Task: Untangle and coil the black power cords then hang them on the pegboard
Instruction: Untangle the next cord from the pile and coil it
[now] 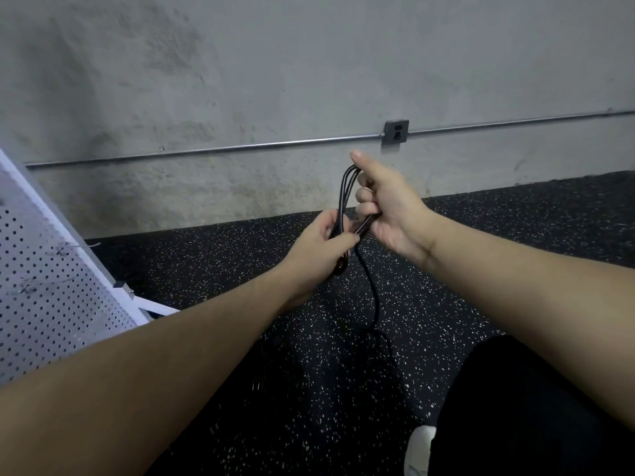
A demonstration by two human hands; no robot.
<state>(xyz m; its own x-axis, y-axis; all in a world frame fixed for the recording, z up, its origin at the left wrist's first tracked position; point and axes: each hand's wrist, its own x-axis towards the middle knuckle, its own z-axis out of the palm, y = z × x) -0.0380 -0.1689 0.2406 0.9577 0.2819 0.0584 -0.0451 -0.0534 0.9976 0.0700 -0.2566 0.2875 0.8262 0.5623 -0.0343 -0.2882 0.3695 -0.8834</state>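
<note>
Right hand (388, 204) curled around looped black rubber power cord (344, 190), left hand (324, 245) pinching the loops below, loose tail hanging floorward, white perforated metal pegboard (51, 269) far left of the cord.

two hands: left hand (323, 245), right hand (388, 207). one black power cord (345, 190) in several loops. one white pegboard (51, 286). one wall outlet (396, 132). one conduit pipe (206, 151). one white shoe (419, 448).
</note>
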